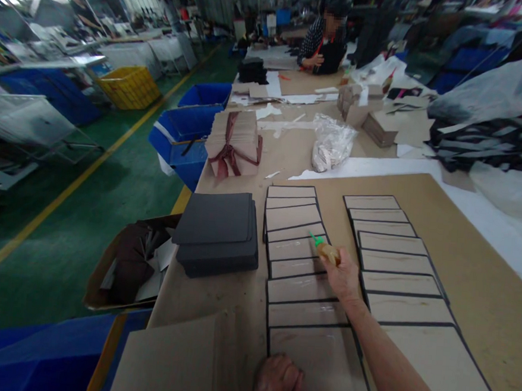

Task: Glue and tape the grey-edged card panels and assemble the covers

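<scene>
Two columns of overlapping, dark-edged panels [301, 290] lie on the counter [218, 300], and the right hand [343, 276] is curled firmly around a bottle [331, 255] above the left column. Its green nozzle [317, 240] points away from the person, over that column's farther half; whether the tip touches a panel, I cannot tell. Glossy streaks mark several nearer panels, so the step in hand looks like spreading glue along exposed strips. The left hand [277, 382] rests at the nearest panel's left side, fingers bent; whether they pinch anything, I cannot tell. Continuing seems to call for an even squeeze, the nozzle kept low, and the overlaps left undisturbed.
</scene>
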Demonstrator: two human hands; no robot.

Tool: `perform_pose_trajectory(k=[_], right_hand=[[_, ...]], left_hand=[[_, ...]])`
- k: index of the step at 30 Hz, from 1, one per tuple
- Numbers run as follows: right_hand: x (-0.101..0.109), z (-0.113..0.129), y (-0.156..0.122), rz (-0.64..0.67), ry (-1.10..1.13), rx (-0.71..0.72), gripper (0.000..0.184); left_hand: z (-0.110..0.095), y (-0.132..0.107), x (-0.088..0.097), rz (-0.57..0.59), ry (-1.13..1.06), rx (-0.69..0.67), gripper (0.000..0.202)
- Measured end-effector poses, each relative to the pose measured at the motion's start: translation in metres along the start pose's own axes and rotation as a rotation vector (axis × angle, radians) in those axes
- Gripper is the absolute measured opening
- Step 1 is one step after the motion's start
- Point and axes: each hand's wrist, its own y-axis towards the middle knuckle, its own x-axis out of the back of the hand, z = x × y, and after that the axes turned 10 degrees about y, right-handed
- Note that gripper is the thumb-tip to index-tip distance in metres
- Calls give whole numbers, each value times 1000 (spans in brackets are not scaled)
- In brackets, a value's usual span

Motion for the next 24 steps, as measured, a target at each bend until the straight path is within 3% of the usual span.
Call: perform_pose_trajectory(k=[4, 7, 9, 12, 15, 17, 20, 24], right_hand=[[11, -7, 29, -42, -176, 1, 20], [10, -9, 36, 2, -287, 17, 20], [7, -9, 34, 34, -316, 33, 20], [1, -5, 30, 104, -327, 71, 19], [-3, 1, 28, 166, -326, 90, 17], [-2, 2, 29, 165, -326, 78, 16], [3, 0, 32, 115, -359, 46, 16], [5, 2, 32, 114, -388, 53, 15]], left_hand=[[1, -8, 0, -26, -35, 85, 26], [6, 2, 13, -76, -120, 194, 23], [17, 26, 25, -104, -181, 321, 18], [47, 79, 32, -168, -175, 543, 14], [86, 126, 18, -213, -42, 469, 18], [107, 140, 2, -216, -18, 406, 21], [123, 140, -17, -189, -12, 334, 25], [126, 127, -25, -158, -6, 273, 28]])
